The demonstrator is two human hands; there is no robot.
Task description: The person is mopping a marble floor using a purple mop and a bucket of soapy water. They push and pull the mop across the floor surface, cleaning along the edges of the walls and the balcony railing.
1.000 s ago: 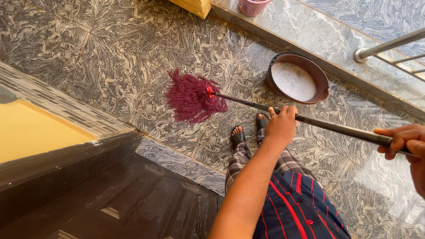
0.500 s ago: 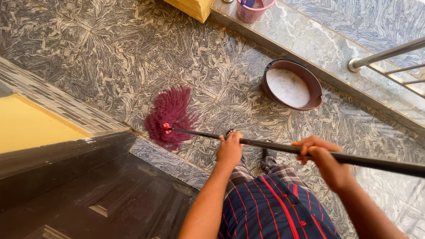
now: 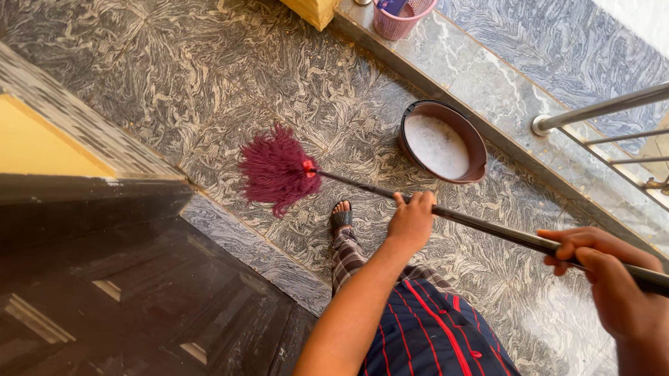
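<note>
You are gripping the dark mop handle [image 3: 502, 233] with both hands: your left hand [image 3: 411, 221] is clenching it nearer the maroon mop head [image 3: 276, 170], your right hand [image 3: 607, 268] farther up. The mop head is lying on the marble floor [image 3: 194, 74], well left of the brown basin [image 3: 441, 141], near the dark door [image 3: 129, 310].

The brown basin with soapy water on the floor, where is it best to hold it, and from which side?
Probably by the rim of the brown basin, one hand on each opposite side, coming from above. It sits upright and holds foamy water, so a level two-sided lift should keep it from spilling. The near side is partly blocked by the mop handle, held by the left hand and right hand.
</note>
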